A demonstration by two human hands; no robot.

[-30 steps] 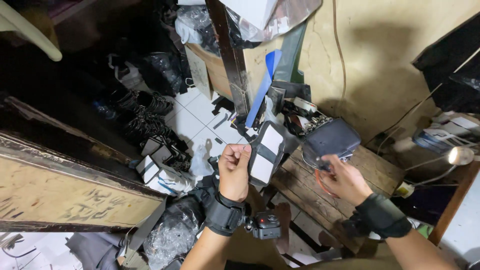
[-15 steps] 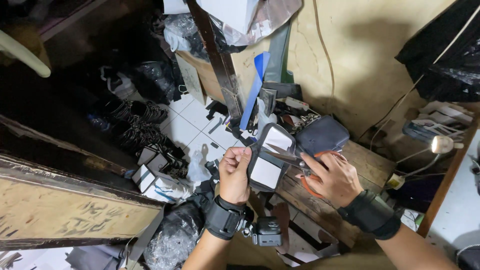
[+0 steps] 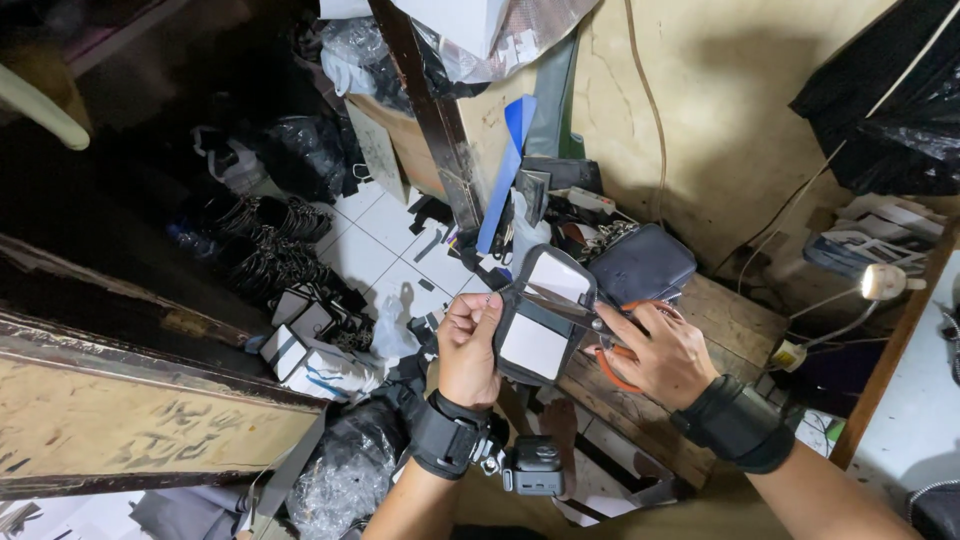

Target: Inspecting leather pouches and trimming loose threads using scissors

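Grip of the left hand (image 3: 470, 345): fingers clenched on the left edge of a grey fabric pouch piece (image 3: 540, 315) with two pale panels, held upright in the air above the wooden bench (image 3: 720, 320). Grip of the right hand (image 3: 655, 350): fingers closed through the orange handles of a pair of scissors (image 3: 590, 322), whose blades lie across the pouch piece between its two panels. Both wrists carry black bands; a small camera (image 3: 535, 468) hangs below the left wrist. Behind the hands, a dark blue pouch (image 3: 640, 265) rests on the bench against the wall. To the left, on the tiled floor (image 3: 385, 240), lie more grey-and-white pouch pieces (image 3: 300, 345) and black scraps.
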